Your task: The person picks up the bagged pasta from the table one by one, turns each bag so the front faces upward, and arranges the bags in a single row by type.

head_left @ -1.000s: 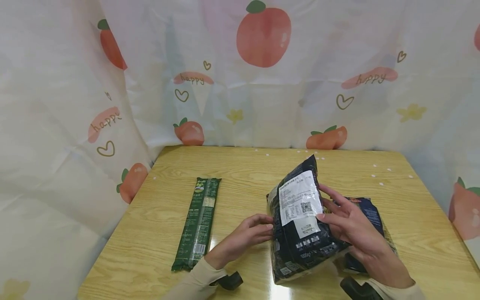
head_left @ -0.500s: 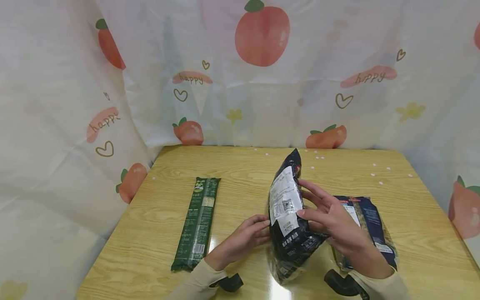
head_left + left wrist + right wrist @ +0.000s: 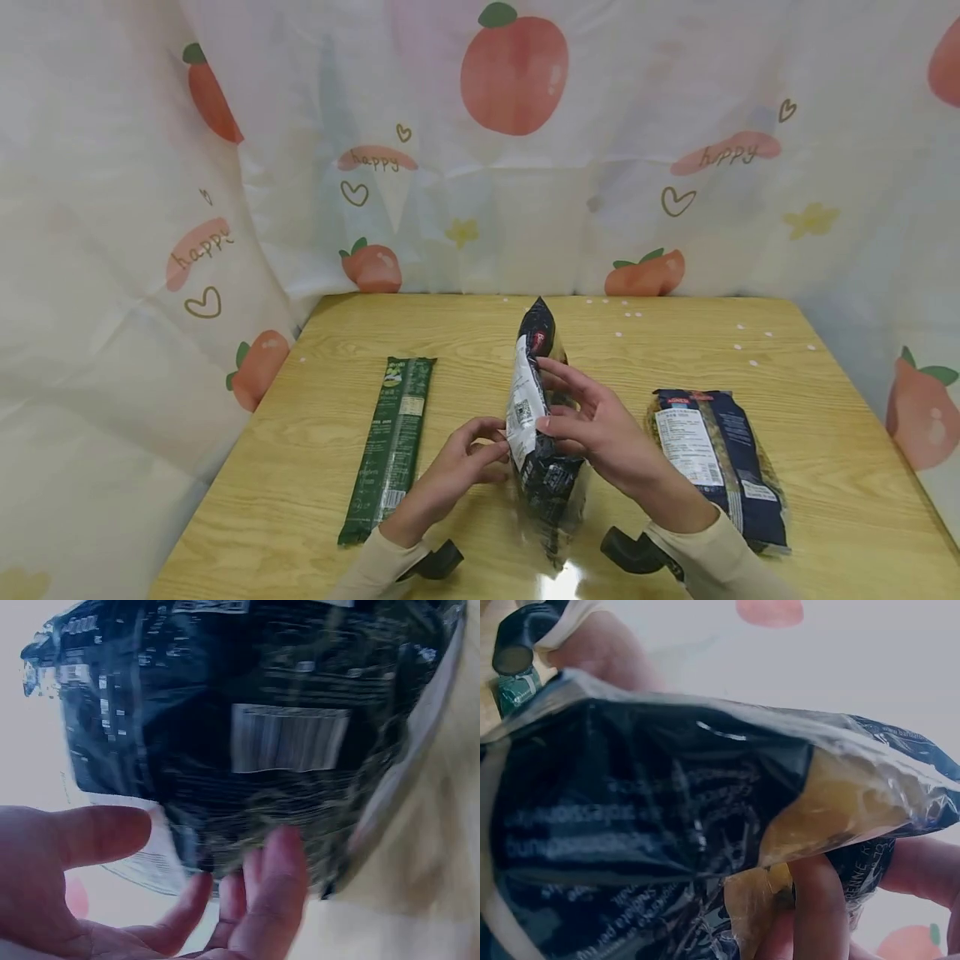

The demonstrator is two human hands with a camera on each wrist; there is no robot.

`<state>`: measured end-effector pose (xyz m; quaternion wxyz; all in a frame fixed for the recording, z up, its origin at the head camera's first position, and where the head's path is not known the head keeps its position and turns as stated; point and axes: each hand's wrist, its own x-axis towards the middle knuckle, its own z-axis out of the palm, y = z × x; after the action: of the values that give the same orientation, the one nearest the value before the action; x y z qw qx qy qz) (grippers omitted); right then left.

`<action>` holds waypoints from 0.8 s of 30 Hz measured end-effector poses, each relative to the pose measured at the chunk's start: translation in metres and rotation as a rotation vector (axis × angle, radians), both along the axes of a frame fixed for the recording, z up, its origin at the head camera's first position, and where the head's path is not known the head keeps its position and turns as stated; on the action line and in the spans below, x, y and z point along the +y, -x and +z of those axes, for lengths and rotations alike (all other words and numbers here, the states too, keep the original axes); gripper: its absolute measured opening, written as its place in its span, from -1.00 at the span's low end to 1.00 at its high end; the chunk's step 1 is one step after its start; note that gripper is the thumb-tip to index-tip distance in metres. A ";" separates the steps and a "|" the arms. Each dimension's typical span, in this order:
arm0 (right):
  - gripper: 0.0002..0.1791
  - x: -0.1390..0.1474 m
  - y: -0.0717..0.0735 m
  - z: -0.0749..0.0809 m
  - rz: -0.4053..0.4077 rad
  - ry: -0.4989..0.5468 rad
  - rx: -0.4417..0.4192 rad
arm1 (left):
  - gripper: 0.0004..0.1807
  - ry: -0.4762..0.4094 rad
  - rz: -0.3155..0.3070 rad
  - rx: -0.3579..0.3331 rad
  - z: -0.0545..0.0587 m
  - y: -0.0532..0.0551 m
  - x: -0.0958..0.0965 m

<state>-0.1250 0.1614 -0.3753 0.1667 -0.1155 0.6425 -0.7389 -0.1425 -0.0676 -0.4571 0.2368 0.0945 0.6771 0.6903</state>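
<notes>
A dark blue plastic bag of penne pasta (image 3: 546,492) with a white label stands edge-on at mid-table. My right hand (image 3: 611,429) grips its right side, thumb on the label and fingers round the far face. In the right wrist view the fingers (image 3: 819,911) curl below the bag, which shows a yellow window. My left hand (image 3: 457,475) has its fingertips at the bag's left edge. The left wrist view shows its thumb (image 3: 112,834) and bent fingers spread apart at the bag's lower part, near a barcode.
A long green spaghetti packet (image 3: 386,450) lies to the left. At the right lies a second blue pasta bag (image 3: 738,454) with a white label. Small white specks (image 3: 630,314) dot the far part of the wooden table (image 3: 465,333), before a fruit-print curtain (image 3: 517,208).
The right hand has moved left and turned the bag of penne from label-facing to edge-on. The second pasta bag has come into full view. The left hand stays at the left edge.
</notes>
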 end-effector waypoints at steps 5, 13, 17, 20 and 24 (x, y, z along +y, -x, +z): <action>-0.13 -0.012 0.004 -0.004 0.017 -0.009 0.000 | -0.50 -0.027 0.004 0.009 0.010 -0.003 -0.010; -0.16 -0.027 0.005 -0.008 0.010 -0.078 -0.021 | -0.44 -0.016 0.016 -0.021 0.022 -0.010 -0.019; -0.18 -0.033 0.006 -0.010 0.028 -0.076 -0.012 | -0.38 0.006 0.024 -0.027 0.025 -0.011 -0.022; -0.21 -0.036 0.007 -0.013 0.056 -0.049 0.004 | -0.32 0.018 0.015 -0.030 0.026 -0.012 -0.025; -0.23 -0.041 0.005 -0.018 0.098 -0.028 0.019 | -0.24 0.037 0.005 -0.038 0.026 -0.014 -0.030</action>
<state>-0.1303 0.1209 -0.3934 0.1981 -0.1513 0.6478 -0.7199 -0.1288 -0.0976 -0.4314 0.2496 0.0755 0.6855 0.6797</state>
